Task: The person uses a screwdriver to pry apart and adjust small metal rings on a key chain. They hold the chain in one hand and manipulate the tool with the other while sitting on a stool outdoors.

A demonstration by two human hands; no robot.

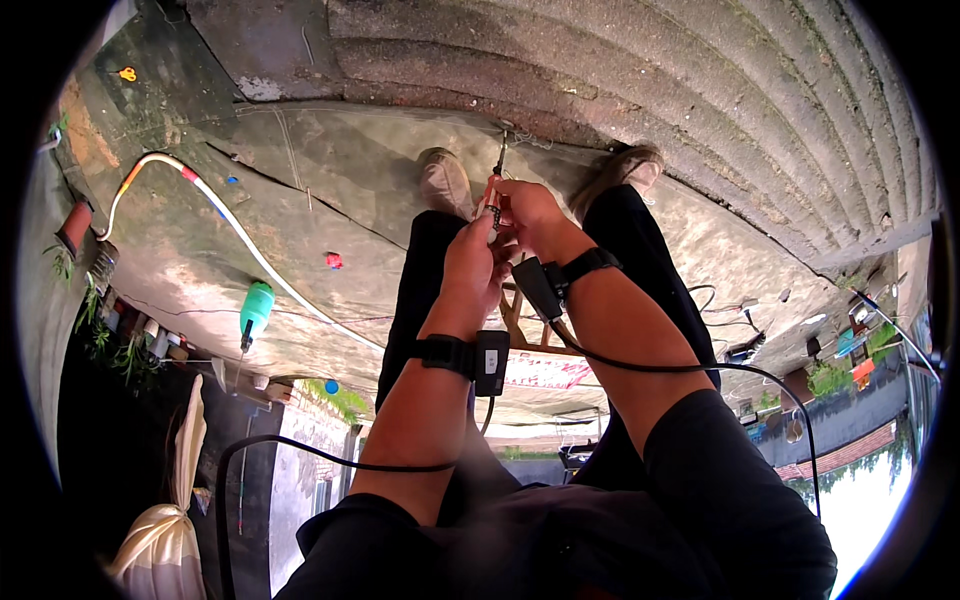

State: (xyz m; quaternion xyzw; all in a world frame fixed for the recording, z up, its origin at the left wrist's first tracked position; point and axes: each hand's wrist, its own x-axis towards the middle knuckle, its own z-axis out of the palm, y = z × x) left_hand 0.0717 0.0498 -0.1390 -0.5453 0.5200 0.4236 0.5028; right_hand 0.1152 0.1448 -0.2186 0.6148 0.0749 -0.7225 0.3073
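My left hand (470, 262) and my right hand (532, 218) meet in front of me, between my knees. Both have their fingers closed around a slim tool with an orange-red handle (494, 188). Its thin dark shaft points away from me, toward the ground between my shoes. A dark, coiled-looking piece (494, 212) shows at the handle's near end, partly covered by my fingers. I cannot make out the tool's exact kind.
A ribbed concrete slope (640, 60) rises beyond my shoes. On the left lie a white hose (240, 235), a green bottle (257, 306), a small red object (333, 260) and a yellow object (127, 74). Black cables (690, 366) run from my wrist straps. A wooden frame (530, 325) stands below my hands.
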